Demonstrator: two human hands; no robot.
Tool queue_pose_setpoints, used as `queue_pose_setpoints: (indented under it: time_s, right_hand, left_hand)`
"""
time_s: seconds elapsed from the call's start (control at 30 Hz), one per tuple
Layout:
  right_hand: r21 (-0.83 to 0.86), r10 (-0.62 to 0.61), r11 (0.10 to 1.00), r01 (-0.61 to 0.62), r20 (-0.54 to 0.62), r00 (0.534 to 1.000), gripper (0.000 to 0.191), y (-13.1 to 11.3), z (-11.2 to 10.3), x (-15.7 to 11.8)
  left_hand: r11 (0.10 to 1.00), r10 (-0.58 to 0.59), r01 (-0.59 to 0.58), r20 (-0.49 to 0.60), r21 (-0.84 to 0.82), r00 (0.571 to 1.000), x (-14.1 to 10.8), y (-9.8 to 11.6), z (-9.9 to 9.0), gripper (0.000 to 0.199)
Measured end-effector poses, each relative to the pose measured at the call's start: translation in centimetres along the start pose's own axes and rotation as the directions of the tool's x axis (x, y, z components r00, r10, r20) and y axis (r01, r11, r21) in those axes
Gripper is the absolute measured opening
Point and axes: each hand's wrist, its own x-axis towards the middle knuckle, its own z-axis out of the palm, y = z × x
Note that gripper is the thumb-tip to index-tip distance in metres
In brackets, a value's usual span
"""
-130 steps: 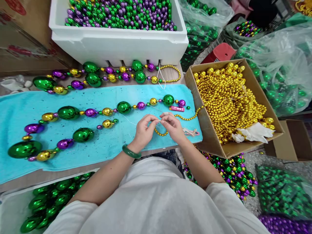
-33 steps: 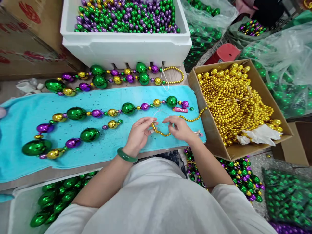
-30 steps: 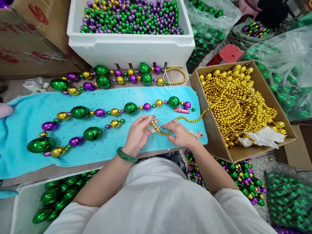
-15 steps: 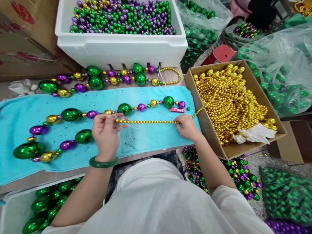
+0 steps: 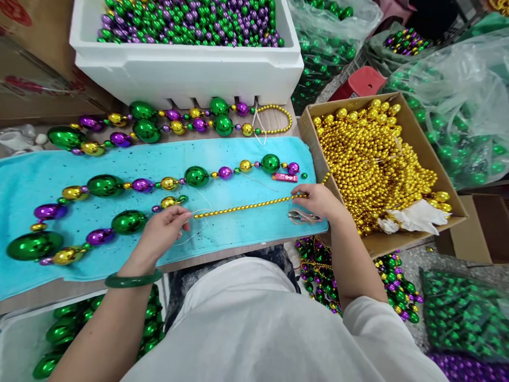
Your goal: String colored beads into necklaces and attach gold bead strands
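Observation:
A thin gold bead strand [image 5: 246,205] stretches between my two hands above a blue towel [image 5: 254,233]. My left hand [image 5: 167,228], with a green bangle at the wrist, pinches its left end, where thin clear string [image 5: 204,199] curls out. Farther right, my right hand [image 5: 316,200] is closed on the same strand, which runs on toward the cardboard box. Thread snips [image 5: 303,217] lie just below that hand. A necklace of large green, purple and gold beads [image 5: 105,185] lies in a bend on the towel, near a small pink-red packet [image 5: 285,178].
Behind the towel lies another beaded necklace [image 5: 146,131], before a white foam box [image 5: 186,71] of small beads. At right stands a cardboard box [image 5: 358,244] full of gold bead strands. Bags of green beads [image 5: 469,313] and a bin of large green beads [image 5: 66,331] surround the table.
My left hand has moved slightly down, and the strand now slants up to the right. My right hand has shifted a little right along it, uncovering the snips.

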Motion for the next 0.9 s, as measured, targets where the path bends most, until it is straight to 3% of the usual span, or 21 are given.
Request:
queue_pose_setpoints:
  time_s: [0.07,0.13,0.17,0.23,0.3,0.33,0.43,0.5,0.57,0.63,0.7,0.77,0.83,0.9]
  right_hand:
    - [-0.094,0.034,0.995,-0.028,0.067,0.997,0.022,-0.3,-0.1,0.0]
    - [-0.111,0.011,0.994,-0.001,0.087,0.996,0.025,-0.6,0.0,0.1]
    - [-0.101,-0.015,0.995,0.024,0.086,0.996,0.026,-0.6,0.0,0.1]
    - [-0.061,-0.076,0.995,0.081,0.076,0.994,0.023,-0.7,0.0,0.0]
    - [-0.008,-0.134,0.991,0.135,0.065,0.989,0.02,-1.0,-0.1,-0.1]
    - [0.022,-0.161,0.987,0.16,0.061,0.985,0.02,-1.1,-0.2,-0.3]
    - [0.112,-0.268,0.959,0.26,0.055,0.962,0.031,-2.0,-0.6,-0.6]
    - [0.163,-0.357,0.924,0.345,0.051,0.933,0.038,-2.6,-0.8,-0.8]
    - [0.19,-0.428,0.89,0.415,0.032,0.903,0.044,-3.1,-0.8,-0.8]
    - [0.192,-0.459,0.872,0.451,-0.006,0.889,0.046,-3.4,-0.7,-0.7]
    - [0.169,-0.446,0.88,0.444,-0.029,0.895,0.047,-3.5,-0.7,-0.6]
    - [0.12,-0.395,0.912,0.393,-0.006,0.919,0.041,-3.6,-0.8,-0.6]
    - [0.052,-0.321,0.946,0.319,0.052,0.946,0.024,-3.7,-1.2,-0.8]
    - [-0.006,-0.26,0.965,0.261,0.085,0.962,0.012,-3.9,-1.7,-1.0]
  left_hand:
    - [0.965,0.046,-0.035,-0.035,0.26,0.998,0.0,-0.2,-0.3,0.019]
    - [0.849,0.16,-0.094,-0.084,0.521,0.983,-0.1,0.0,-0.1,0.022]
    - [0.781,0.256,-0.132,-0.121,0.611,0.959,-0.3,0.3,0.2,0.025]
    - [0.691,0.478,-0.231,-0.193,0.685,0.857,-0.5,1.5,1.2,0.032]
    - [0.666,0.634,-0.405,-0.19,0.626,0.75,-0.6,3.3,2.8,0.033]
    - [0.668,0.673,-0.505,-0.155,0.546,0.723,-0.6,4.5,3.8,0.032]
    - [0.689,0.712,-0.708,0.037,0.155,0.701,0.0,8.1,7.5,0.03]
    - [0.719,0.694,-0.684,0.161,-0.125,0.701,0.7,10.1,10.1,0.032]
    - [0.74,0.664,-0.547,0.298,-0.392,0.686,1.5,11.4,12.4,0.036]
    - [0.751,0.63,-0.367,0.43,-0.549,0.646,2.3,12.0,14.0,0.037]
    - [0.789,0.574,-0.254,0.523,-0.559,0.63,2.8,12.0,14.7,0.033]
    - [0.844,0.499,-0.224,0.56,-0.487,0.661,2.9,11.9,14.6,0.03]
    - [0.882,0.439,-0.208,0.576,-0.423,0.689,2.7,11.7,14.1,0.032]
    - [0.901,0.395,-0.156,0.616,-0.405,0.681,2.4,11.7,13.4,0.032]
